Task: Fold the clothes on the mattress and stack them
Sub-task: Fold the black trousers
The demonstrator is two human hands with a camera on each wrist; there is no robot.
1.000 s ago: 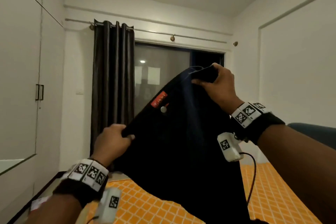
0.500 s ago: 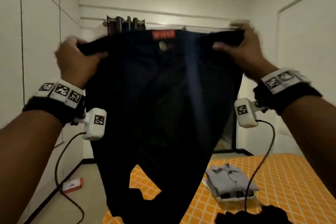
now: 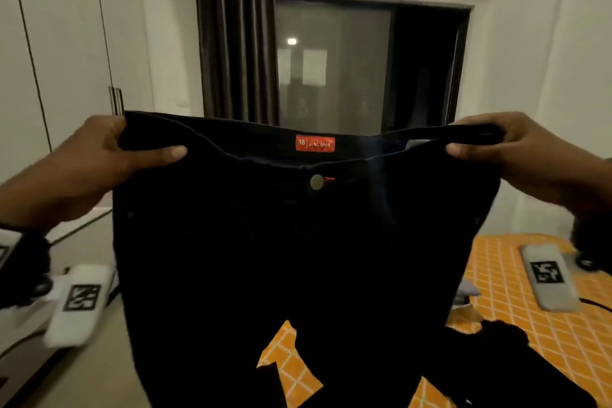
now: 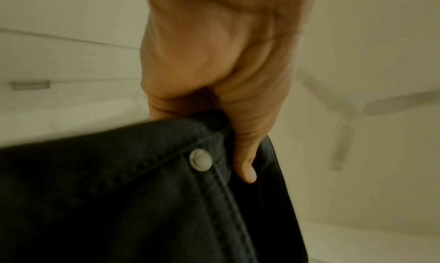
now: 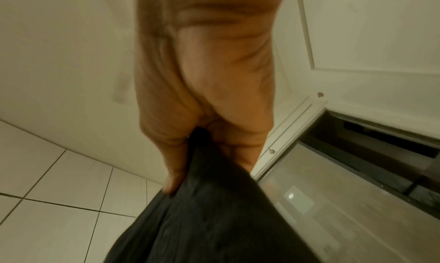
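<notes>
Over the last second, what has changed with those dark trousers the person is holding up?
The dark trousers with the red waistband label went from hanging slanted, right hand high and left hand low, to a level, stretched waistband. They rose to about head height, then came down lower. Both hands kept gripping the waistband ends throughout, nothing let go. The legs still dangle over the orange checked mattress.

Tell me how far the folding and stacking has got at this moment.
Done: hard to judge; only a corner of pale folded cloth shows behind the trousers. In hand: the left hand and right hand hold the dark trousers up by the waistband, unfolded. Left: folding these, plus a dark garment heaped on the orange mattress.
</notes>
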